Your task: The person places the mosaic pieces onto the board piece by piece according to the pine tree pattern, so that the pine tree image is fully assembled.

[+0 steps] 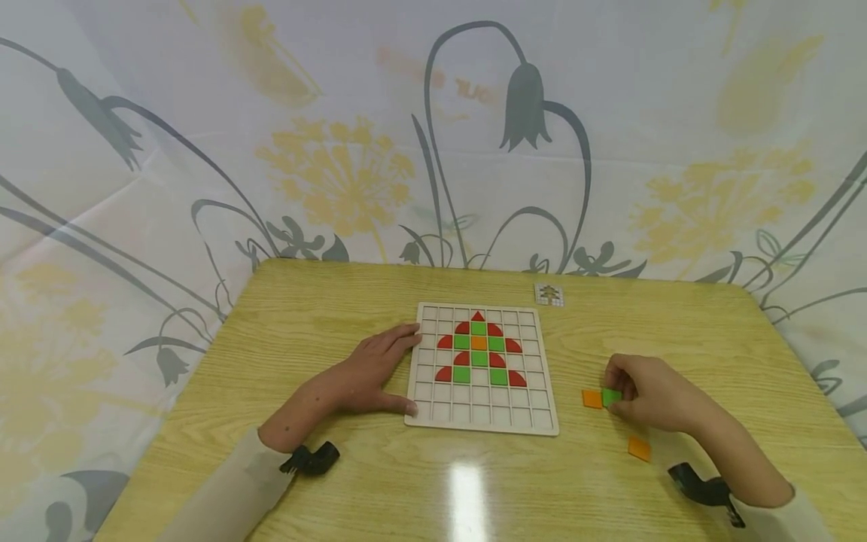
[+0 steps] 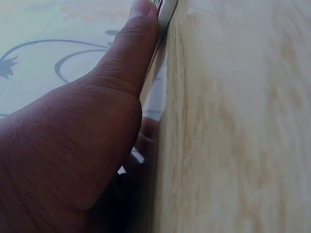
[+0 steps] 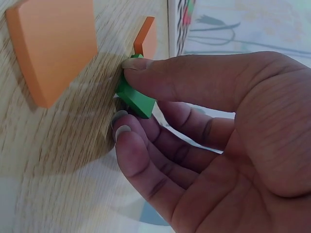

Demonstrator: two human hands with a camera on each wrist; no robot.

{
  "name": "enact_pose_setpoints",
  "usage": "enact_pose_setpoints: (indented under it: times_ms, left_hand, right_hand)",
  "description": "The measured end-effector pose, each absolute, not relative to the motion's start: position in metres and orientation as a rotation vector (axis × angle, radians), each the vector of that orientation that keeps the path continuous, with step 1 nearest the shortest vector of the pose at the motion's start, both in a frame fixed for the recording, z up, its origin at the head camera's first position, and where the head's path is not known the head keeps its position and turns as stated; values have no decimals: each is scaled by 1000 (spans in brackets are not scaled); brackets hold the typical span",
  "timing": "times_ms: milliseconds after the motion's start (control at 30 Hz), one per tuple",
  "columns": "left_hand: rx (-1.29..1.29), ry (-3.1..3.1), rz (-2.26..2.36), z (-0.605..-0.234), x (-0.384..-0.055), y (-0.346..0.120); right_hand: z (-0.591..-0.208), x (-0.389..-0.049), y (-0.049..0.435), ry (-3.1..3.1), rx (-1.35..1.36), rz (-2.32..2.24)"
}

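Note:
My right hand (image 1: pixel 653 395) pinches a green square tile (image 1: pixel 611 397) low over the table, thumb on one side and fingers curled on the other. In the right wrist view, the green tile (image 3: pixel 138 101) tilts between thumb and fingertips. An orange tile (image 1: pixel 591 399) lies immediately left of it, and a second orange tile (image 1: pixel 639 449) lies nearer the front. My left hand (image 1: pixel 366 373) rests with fingers and thumb spread against the left edge of a white grid board (image 1: pixel 481 421). Red, green and orange pieces form a tree-like pattern on the board.
A small card (image 1: pixel 549 294) with a tree pattern lies behind the board's right corner. The wooden table (image 1: pixel 325 301) ends at a flower-printed cloth (image 1: pixel 609 188) behind and at the sides. Black straps with cameras are worn at both wrists.

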State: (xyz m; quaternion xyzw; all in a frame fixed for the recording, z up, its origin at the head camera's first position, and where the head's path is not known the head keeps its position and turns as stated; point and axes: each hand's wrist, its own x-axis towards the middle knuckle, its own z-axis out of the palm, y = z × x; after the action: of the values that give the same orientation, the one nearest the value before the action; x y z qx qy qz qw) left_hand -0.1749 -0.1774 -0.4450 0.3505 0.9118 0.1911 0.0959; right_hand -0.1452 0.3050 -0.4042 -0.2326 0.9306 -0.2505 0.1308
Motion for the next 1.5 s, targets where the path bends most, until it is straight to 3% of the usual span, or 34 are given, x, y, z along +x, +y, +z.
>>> enact_pose_setpoints:
  times_ms: [867,1500]
  left_hand:
    - [1036,2698,561,-446,-177,-177]
    - [1027,2700,561,-446,-176,-177]
  right_hand:
    - [-409,-144,292,2836,-873,-694]
    - [-406,-142,277,2712,-843,-803]
